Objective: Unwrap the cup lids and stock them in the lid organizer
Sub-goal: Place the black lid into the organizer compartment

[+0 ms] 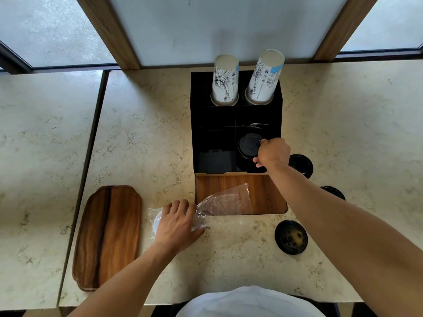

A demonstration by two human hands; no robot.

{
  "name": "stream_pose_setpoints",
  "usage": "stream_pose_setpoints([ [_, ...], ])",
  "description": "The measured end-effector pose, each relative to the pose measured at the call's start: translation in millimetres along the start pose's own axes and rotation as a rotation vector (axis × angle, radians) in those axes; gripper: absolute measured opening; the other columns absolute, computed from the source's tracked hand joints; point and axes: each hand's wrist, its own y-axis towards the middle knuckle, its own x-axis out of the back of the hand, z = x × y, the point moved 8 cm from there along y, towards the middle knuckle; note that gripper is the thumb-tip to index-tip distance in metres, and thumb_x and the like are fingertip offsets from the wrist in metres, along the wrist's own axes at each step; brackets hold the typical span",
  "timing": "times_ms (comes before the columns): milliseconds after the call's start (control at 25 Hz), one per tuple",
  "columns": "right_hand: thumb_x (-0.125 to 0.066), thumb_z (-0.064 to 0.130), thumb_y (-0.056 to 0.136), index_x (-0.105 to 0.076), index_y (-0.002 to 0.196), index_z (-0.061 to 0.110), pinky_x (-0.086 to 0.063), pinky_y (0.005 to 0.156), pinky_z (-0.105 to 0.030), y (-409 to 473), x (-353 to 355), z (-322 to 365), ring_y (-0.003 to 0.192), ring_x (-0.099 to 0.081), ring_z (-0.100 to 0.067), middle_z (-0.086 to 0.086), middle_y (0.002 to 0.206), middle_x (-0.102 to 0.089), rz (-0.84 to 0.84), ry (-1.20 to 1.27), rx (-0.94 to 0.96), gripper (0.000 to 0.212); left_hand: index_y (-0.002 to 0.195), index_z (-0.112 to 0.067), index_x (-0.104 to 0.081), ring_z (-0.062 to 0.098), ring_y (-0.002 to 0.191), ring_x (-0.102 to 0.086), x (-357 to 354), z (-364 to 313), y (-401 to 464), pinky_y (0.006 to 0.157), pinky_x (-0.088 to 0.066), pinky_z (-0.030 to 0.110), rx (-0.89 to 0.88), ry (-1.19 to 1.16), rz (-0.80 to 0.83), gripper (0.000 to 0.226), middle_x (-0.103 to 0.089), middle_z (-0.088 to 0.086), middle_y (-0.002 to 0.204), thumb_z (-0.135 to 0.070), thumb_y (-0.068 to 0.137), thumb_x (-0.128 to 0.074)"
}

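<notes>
Up at the far edge of the pale, veined marble counter (146, 138) stands the black box-shaped lid organizer (215, 133), matte and divided into square compartments. Its near right compartment holds a stack of round black plastic cup lids (248, 146), the top one glossy with a raised rim. The right hand (272, 152) reaches over that stack, fingers curled and pinching the lid's right edge. In the organizer's two far compartments stand two tall stacks of white paper cups (225, 80) printed with black line drawings, mouths down.

Just in front of the organizer a smooth brown wooden panel (263, 191) is set into the counter. Across its near left corner lies a crinkled clear plastic wrapper (226, 201), thin and shiny, running leftward onto the marble. The left hand (177, 223) presses down on the wrapper's left end with fingers curled over it; a round white lid (157, 221) shows through the film at the hand's left side.

Three loose black round lids lie toward the counter's right edge: one near the front (291, 237), hollow side up and reflecting light, and two farther back, partly hidden behind the right forearm. An oblong dark wooden tray (107, 236) with scalloped ends and visible grain sits by the counter's left edge.
</notes>
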Motion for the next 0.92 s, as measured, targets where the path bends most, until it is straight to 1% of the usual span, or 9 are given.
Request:
stream_pose_setpoints([
  [160,-0.051,0.020,0.106,-0.064,0.122,-0.003,-0.063,0.068,-0.035,-1,-1,3,0.064,-0.074,-0.025,-0.021,0.088,-0.077,-0.007,-0.020,0.027,0.031,0.122,-0.016,-0.060,0.030,0.100,-0.056,-3,1,0,0.095,-0.046,0.046,0.004,0.000,0.009,0.073,-0.061,0.006,0.111,-0.074,0.077,-0.052],
  [360,-0.040,0.026,0.110,-0.062,0.126,0.001,-0.056,0.053,-0.026,-3,-1,-3,0.052,-0.068,-0.017,-0.021,0.088,-0.076,-0.023,-0.006,0.044,0.037,0.122,-0.015,-0.060,0.031,0.101,-0.056,-2,1,0,0.096,-0.045,0.047,0.005,0.000,0.012,0.074,-0.061,0.007,0.111,-0.074,0.078,-0.048],
  [520,-0.035,0.025,0.111,-0.057,0.133,0.002,-0.064,0.064,-0.036,-6,-3,-5,0.060,-0.073,-0.023,-0.023,0.093,-0.076,-0.009,0.005,0.072,0.039,0.122,-0.015,-0.060,0.031,0.102,-0.057,-2,0,0,0.096,-0.045,0.047,0.004,0.000,0.016,0.074,-0.061,0.007,0.112,-0.074,0.078,-0.050],
  [560,-0.035,0.025,0.111,-0.056,0.135,0.003,-0.064,0.064,-0.036,-8,-3,-6,0.060,-0.073,-0.023,-0.023,0.094,-0.076,-0.008,0.015,0.078,0.039,0.122,-0.015,-0.060,0.031,0.102,-0.057,-2,0,1,0.096,-0.045,0.047,0.004,0.002,0.018,0.074,-0.062,0.007,0.112,-0.075,0.078,-0.050],
  [680,-0.032,0.031,0.111,-0.056,0.134,0.004,-0.059,0.050,-0.028,-10,-2,-7,0.055,-0.071,-0.019,-0.021,0.094,-0.075,-0.011,0.029,0.089,0.043,0.121,-0.016,-0.061,0.031,0.100,-0.057,-2,0,0,0.095,-0.046,0.047,0.005,0.004,0.013,0.074,-0.062,0.007,0.110,-0.075,0.078,-0.048],
  [760,-0.031,0.042,0.110,-0.055,0.134,0.006,-0.052,0.041,-0.021,-11,-2,-10,0.052,-0.070,-0.017,-0.019,0.096,-0.075,-0.006,0.055,0.066,0.049,0.120,-0.016,-0.061,0.031,0.098,-0.057,0,0,1,0.092,-0.047,0.047,0.006,-0.004,0.003,0.073,-0.062,0.007,0.109,-0.074,0.077,-0.049],
  [800,-0.034,0.048,0.108,-0.053,0.136,0.007,-0.053,0.041,-0.020,-13,-3,-11,0.052,-0.071,-0.017,-0.018,0.101,-0.074,0.004,0.064,0.054,0.054,0.119,-0.016,-0.061,0.031,0.097,-0.057,0,0,1,0.091,-0.047,0.046,0.006,-0.005,0.000,0.073,-0.062,0.007,0.109,-0.074,0.077,-0.049],
  [840,-0.038,0.055,0.104,-0.049,0.141,0.008,-0.057,0.045,-0.021,-15,-3,-11,0.055,-0.073,-0.018,-0.018,0.109,-0.073,0.012,0.054,0.056,0.061,0.119,-0.016,-0.061,0.031,0.097,-0.057,0,-1,1,0.091,-0.048,0.046,0.006,-0.004,0.000,0.073,-0.062,0.006,0.109,-0.075,0.077,-0.049],
  [920,-0.050,0.065,0.095,-0.035,0.152,0.012,-0.065,0.065,-0.035,-20,-5,-9,0.073,-0.077,-0.026,-0.017,0.124,-0.068,0.022,-0.040,0.112,0.080,0.119,-0.016,-0.061,0.030,0.098,-0.057,0,-1,1,0.091,-0.048,0.046,0.007,-0.001,0.004,0.074,-0.062,0.006,0.109,-0.075,0.077,-0.048],
])
